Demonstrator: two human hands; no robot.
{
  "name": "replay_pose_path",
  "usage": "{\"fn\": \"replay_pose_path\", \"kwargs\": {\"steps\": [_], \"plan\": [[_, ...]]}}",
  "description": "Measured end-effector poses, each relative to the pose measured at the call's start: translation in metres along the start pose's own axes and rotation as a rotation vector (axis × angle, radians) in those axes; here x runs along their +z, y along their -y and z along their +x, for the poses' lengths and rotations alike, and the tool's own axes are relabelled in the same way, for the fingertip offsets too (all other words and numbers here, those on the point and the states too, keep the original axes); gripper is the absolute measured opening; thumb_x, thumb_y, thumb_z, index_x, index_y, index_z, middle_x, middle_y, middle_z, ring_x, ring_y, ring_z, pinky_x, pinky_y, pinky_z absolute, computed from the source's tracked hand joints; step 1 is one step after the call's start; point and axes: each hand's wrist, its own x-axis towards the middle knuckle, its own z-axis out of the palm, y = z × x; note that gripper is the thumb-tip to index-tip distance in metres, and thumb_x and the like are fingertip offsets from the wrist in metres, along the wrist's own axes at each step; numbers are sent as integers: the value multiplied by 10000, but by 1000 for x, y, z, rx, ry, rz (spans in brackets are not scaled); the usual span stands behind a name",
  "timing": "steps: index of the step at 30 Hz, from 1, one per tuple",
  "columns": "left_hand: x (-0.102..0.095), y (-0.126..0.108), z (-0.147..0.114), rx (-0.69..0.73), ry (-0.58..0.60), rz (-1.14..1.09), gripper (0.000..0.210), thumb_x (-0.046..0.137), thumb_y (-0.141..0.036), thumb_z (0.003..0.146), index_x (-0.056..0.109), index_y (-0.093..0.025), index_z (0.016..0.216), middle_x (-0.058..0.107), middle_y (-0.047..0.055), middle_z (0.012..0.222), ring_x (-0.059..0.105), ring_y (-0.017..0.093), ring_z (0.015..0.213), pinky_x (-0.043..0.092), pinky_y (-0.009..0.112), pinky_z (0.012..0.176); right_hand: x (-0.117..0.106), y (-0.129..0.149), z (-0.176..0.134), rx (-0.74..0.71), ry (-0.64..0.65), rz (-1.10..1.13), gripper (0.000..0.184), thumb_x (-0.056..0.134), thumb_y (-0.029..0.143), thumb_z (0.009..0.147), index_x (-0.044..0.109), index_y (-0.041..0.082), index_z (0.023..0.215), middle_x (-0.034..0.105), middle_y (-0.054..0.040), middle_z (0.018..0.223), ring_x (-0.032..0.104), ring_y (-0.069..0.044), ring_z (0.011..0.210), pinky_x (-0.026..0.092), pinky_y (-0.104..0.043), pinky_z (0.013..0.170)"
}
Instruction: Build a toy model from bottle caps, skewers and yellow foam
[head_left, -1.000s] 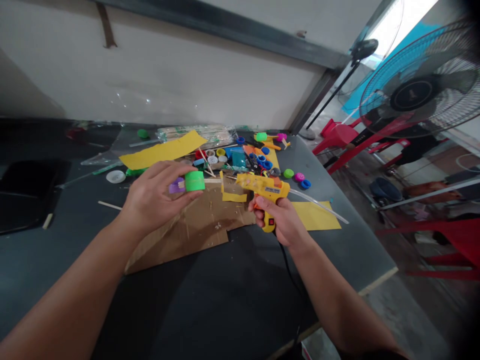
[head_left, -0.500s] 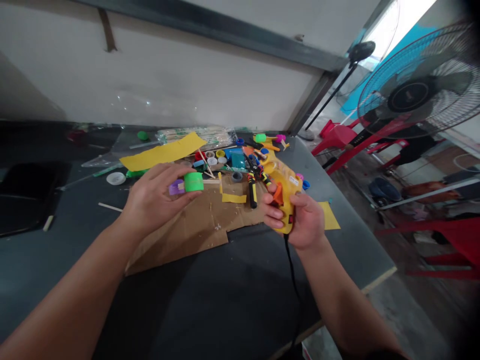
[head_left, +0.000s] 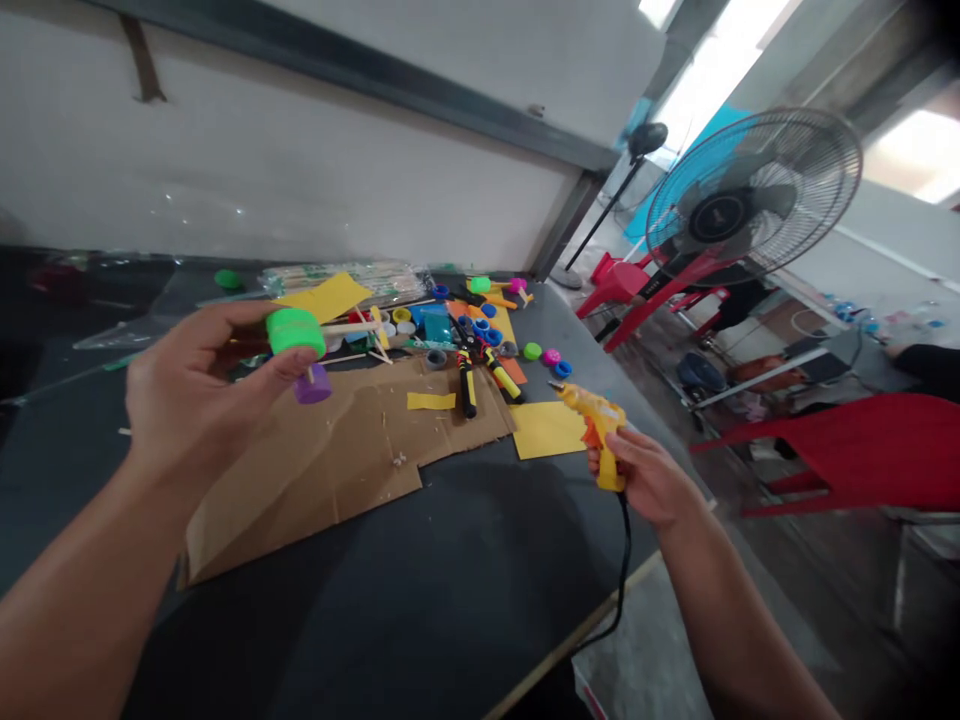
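Observation:
My left hand (head_left: 202,385) pinches a bright green bottle cap (head_left: 296,332) between thumb and fingers, raised above the table. Just below it hangs a purple cap (head_left: 313,385), which seems joined to the green one by a thin stick. A light wooden stick (head_left: 349,328) with a yellow piece at its end reaches right from the green cap. Over at the right, my right hand (head_left: 652,470) is wrapped around a yellow hot glue gun (head_left: 600,425) with an orange trigger. Its nozzle points up and left, away from the caps, and a black cord runs down from the handle.
Cardboard (head_left: 300,480) lies on the dark table (head_left: 420,610). Pliers (head_left: 466,385) with yellow-black handles, several loose caps, yellow paper (head_left: 551,430) and a bag of sticks (head_left: 345,280) are behind it. A standing fan (head_left: 720,215) and red chairs (head_left: 862,450) are at the right.
The view has swung right. My left hand has turned the caps, so the green one is above the purple and the stick shows. The glue gun has moved right, away from the pliers.

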Motion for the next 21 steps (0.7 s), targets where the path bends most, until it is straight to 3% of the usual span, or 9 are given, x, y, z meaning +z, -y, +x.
{"fn": "replay_pose_path", "kwargs": {"steps": [2,10,15,21], "plan": [[1,-1,0,2,-7,-9,500,765,-395,680,688,-190,1129,721,54,1012,679,167,825,561,291,762,-10,-11,2,24,-70,-59,313,844,323,567,684,160,780,669,-41,698,593,-129,586,487,-227,517],[4,0,-1,-31,27,60,512,744,-440,685,685,-210,1138,721,53,988,673,176,813,552,316,779,-38,-23,20,-71,-123,-176,358,850,320,544,719,150,831,723,-49,780,617,-123,572,497,-219,527],[3,2,-1,-40,28,82,509,751,-444,675,691,-223,1129,726,39,977,670,152,796,542,265,756,-44,-24,31,-192,-191,-283,496,837,373,539,692,157,962,738,-51,844,661,-182,673,499,-253,570],[3,3,-2,-58,33,109,505,754,-453,670,692,-233,1120,729,18,930,672,145,779,545,261,743,-48,-27,40,-205,-265,-470,531,767,440,553,664,136,976,728,-68,821,639,-190,640,453,-257,523]]}}
